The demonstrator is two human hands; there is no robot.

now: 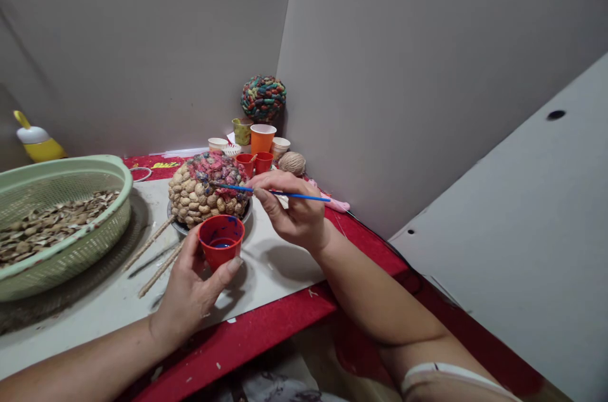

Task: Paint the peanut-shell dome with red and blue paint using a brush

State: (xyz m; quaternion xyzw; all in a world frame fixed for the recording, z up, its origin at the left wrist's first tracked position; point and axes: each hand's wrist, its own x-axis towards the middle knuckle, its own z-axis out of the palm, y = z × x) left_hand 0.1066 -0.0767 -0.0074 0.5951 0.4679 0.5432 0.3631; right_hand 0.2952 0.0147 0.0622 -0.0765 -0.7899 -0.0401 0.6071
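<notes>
My left hand (194, 285) is wrapped round a red cup (221, 257) with dark blue paint inside, held near the table's front. Pinched in my right hand (292, 209) is a thin blue paintbrush (304, 197), its tip at a ball covered in nutshells (190, 196). The ball's top and right side are painted pink, with patches of blue and grey; the front and left shells are bare tan. It rests in a grey bowl (247, 211), mostly hidden beneath it. Two twine-wrapped sticks (161, 268) reach out from the ball toward the front left.
A green basket (124, 199) of shell pieces stands at left. Behind the ball are an orange cup (263, 136), several small cups, a twine ball (292, 163) and a multicoloured ball (263, 99). Grey panels (380, 73) close off the back and right. A yellow-and-white object (40, 141) is far left.
</notes>
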